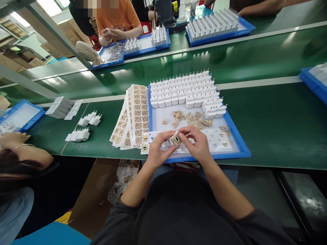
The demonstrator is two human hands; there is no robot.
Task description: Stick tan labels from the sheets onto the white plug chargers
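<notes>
Gripping a white charger (171,140) between thumb and fingers, the left hand (157,149) is closed on its side. The right hand (197,142) has its thumb and fingertips at the charger's opposite edge, pinched against it; whether it also bears weight cannot be told. The charger is held above the near edge of a blue-rimmed tray (237,137), its end face turned up, showing a tan label (175,139) around a dark slot.

Beneath the hands, a partly used label sheet (219,140) lies across the front of the tray. Just beyond, loose tan scraps (178,115) are scattered on the tray floor. Finished-looking rows of white plugs (182,92), pins upward, occupy the far part.

Left of the tray, touching or nearly so, lies a fanned pile of label sheets (140,117) on the green bench (268,126). Further left are two small groups of plugs (79,135) and a white stack (60,107); a co-worker's hand (14,140) rests by another blue tray (33,117). Across the bench, a person in an orange shirt (125,15) sits behind further trays.
</notes>
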